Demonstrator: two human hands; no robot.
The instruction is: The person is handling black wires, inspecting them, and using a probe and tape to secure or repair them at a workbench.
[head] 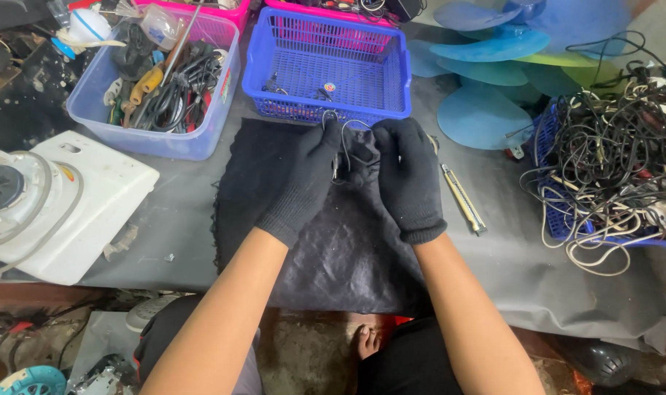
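Both my hands wear black knit gloves and meet over a black cloth (333, 241) spread on the grey table. My left hand (307, 179) and my right hand (407, 175) together pinch a small dark part with thin looping wires (351, 150), held just in front of a blue plastic basket (391, 80). The fingers of both hands are closed on that part, and the gloves hide much of it.
A yellow utility knife (463, 199) lies right of my right hand. A clear tub of tools and cables (154, 80) stands at the left, a white appliance housing (62, 197) nearer. Blue fan blades (486, 110) and a tangle of wires (611, 153) fill the right.
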